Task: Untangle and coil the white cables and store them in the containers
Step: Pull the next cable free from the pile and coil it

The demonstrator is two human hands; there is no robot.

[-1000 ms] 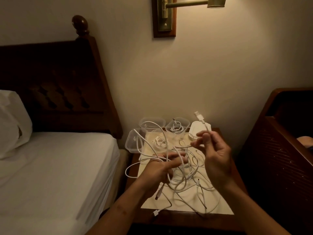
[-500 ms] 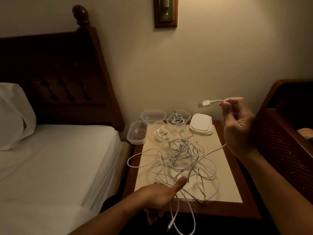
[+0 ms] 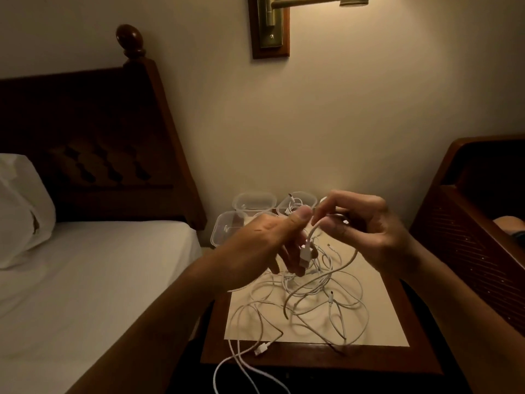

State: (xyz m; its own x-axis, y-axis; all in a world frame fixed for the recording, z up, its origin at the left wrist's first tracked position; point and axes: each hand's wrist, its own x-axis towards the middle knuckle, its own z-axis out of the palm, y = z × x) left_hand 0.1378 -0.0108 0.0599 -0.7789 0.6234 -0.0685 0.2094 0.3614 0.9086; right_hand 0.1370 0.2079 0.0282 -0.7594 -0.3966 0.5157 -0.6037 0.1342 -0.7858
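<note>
While both hands pinch one, white cables (image 3: 309,297) lie tangled (loose thin loops).

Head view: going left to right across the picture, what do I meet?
White pillow → white-sheeted bed → dark wooden headboard post → clear plastic container → left hand → white cable plug → right hand → dark wooden furniture.

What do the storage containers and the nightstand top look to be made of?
The containers look like clear, thin plastic: the wall and a coiled cable show through them. The nightstand looks like dark varnished wood, its front edge glossy with reflections; the pale matte panel on top could be paper or laminate, hard to tell.
</note>
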